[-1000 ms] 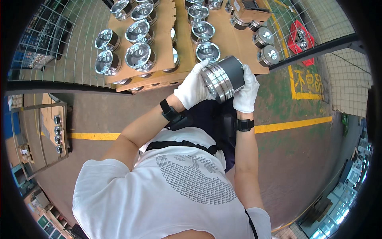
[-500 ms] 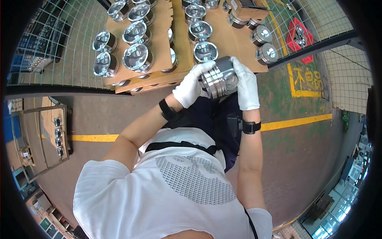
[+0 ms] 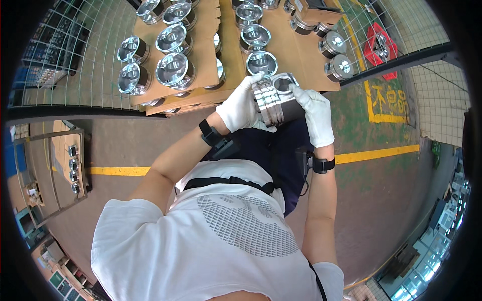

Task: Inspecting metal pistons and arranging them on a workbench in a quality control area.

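Observation:
A silvery metal piston (image 3: 271, 104) with ring grooves and a dark skirt lies on its side between my hands, in front of my waist. My left hand (image 3: 239, 108), in a white glove, grips its grooved crown end, thumb underneath. The gloved right hand (image 3: 315, 114) has its fingertips against the skirt by the round pin bore (image 3: 283, 84), which now faces up. Just beyond, similar pistons (image 3: 261, 64) stand in rows on brown cardboard (image 3: 296, 62). More pistons (image 3: 174, 70) stand on a raised cardboard layer at the left.
Wire mesh panels with a dark frame bar (image 3: 401, 64) flank the stack. A red crate (image 3: 377, 52) with metal parts sits beyond the right bar. Behind the piston stack's left corner, a wheeled-looking rack (image 3: 55, 170) holds several pistons. A yellow line (image 3: 376, 154) crosses the floor.
The piston has been turned so its pin bore faces up toward the far side. My right hand has shifted from the skirt's far end slightly right and nearer, fingertips by the bore.

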Demonstrator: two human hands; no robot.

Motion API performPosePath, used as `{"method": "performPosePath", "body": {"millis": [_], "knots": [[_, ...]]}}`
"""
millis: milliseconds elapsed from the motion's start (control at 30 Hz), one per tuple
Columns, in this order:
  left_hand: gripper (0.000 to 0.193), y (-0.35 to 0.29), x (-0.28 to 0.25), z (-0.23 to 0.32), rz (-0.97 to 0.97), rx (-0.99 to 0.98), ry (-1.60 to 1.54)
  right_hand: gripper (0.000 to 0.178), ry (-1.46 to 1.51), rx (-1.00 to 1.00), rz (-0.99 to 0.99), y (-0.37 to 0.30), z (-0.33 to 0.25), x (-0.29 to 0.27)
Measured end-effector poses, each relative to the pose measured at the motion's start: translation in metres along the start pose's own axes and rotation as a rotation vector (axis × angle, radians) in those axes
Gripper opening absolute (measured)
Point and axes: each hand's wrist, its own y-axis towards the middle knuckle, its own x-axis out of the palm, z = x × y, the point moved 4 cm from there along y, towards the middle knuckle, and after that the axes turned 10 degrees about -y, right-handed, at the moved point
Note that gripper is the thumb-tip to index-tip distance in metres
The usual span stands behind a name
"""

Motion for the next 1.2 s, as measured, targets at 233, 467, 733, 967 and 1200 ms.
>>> {"method": "performPosePath", "body": {"millis": [233, 467, 733, 967, 1200], "knots": [[0.052, 0.006, -0.008, -0.008, 0.083, 0.123, 0.178, 0.054, -0.651, -0.535, 0.112, 0.005, -0.008, 0.004], [0.06, 0.006, -0.015, 0.001, -0.052, 0.06, 0.076, 0.026, -0.25, -0.054, 0.057, 0.008, -0.044, -0.011], [0.063, 0.009, -0.017, 0.008, -0.19, 0.011, -0.083, 0.039, -0.006, 0.228, 0.25, 0.001, -0.023, -0.041], [0.059, 0.018, -0.018, 0.026, -0.039, 0.168, -0.066, 0.045, -0.027, 0.318, -0.13, 0.001, -0.022, -0.014], [0.061, 0.036, -0.028, 0.025, -0.116, 0.015, -0.07, 0.033, 0.173, 0.445, -0.305, 0.006, 0.002, 0.014]]}}
